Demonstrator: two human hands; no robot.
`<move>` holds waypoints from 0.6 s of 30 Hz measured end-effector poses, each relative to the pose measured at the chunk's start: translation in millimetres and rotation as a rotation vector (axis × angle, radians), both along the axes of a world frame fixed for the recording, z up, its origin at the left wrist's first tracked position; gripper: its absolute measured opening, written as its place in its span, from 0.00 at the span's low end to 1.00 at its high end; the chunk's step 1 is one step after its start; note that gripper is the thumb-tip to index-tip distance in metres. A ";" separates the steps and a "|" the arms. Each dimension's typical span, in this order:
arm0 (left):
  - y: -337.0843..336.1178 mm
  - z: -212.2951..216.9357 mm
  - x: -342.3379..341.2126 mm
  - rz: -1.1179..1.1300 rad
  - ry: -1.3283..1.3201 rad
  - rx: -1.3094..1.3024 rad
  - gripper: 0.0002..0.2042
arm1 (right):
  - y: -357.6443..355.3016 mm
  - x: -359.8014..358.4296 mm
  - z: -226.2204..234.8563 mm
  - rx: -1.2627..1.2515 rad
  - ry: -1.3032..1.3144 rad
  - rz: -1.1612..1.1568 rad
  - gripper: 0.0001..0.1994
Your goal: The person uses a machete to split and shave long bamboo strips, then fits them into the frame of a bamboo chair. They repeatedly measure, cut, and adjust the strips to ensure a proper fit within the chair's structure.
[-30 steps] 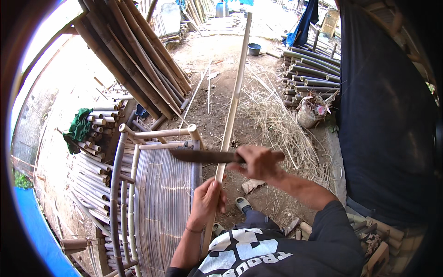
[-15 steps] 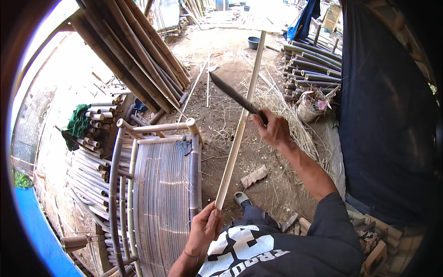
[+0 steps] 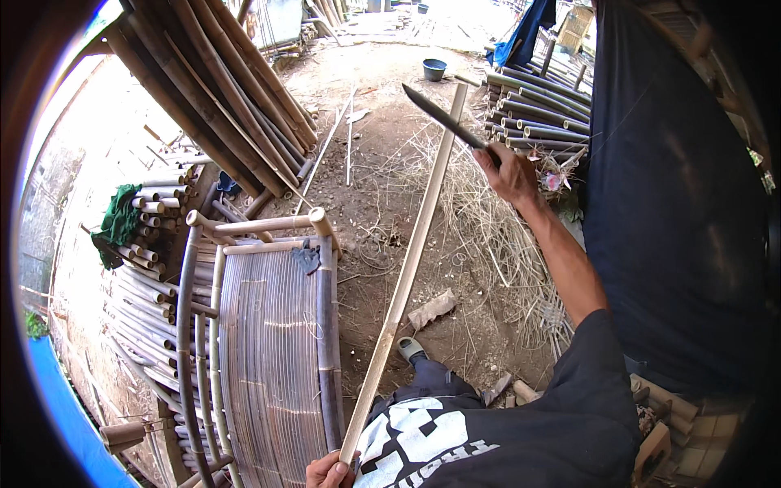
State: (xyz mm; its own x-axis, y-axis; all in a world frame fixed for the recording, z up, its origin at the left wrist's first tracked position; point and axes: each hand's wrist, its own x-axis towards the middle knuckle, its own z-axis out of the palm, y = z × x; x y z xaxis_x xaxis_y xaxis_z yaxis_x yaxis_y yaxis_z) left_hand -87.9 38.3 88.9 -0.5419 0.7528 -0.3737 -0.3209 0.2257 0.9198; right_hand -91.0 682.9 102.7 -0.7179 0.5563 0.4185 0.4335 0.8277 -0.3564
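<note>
Left hand (image 3: 329, 470) grips a long, pale, flat bamboo strip (image 3: 408, 272), slanting from bottom centre to upper centre; right hand (image 3: 511, 175) clutches a dark, long-bladed knife (image 3: 439, 116) across its far end, contact unclear. Already split, apparently; how much cutting remains, can't tell!

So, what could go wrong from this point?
The knife, in the right hand, crosses the pale strip near its far end; if pulled nearer, it might slip toward the bare left hand.
That hand grips only the near end, so the far end could wobble or twist.
The loose scrap on the ground by the shoe might trip the person.
</note>
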 end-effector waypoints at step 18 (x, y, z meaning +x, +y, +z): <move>210.2 -66.1 -137.0 0.592 1.200 -0.151 0.04 | -105.0 -45.4 -105.8 -1.464 0.054 0.217 0.15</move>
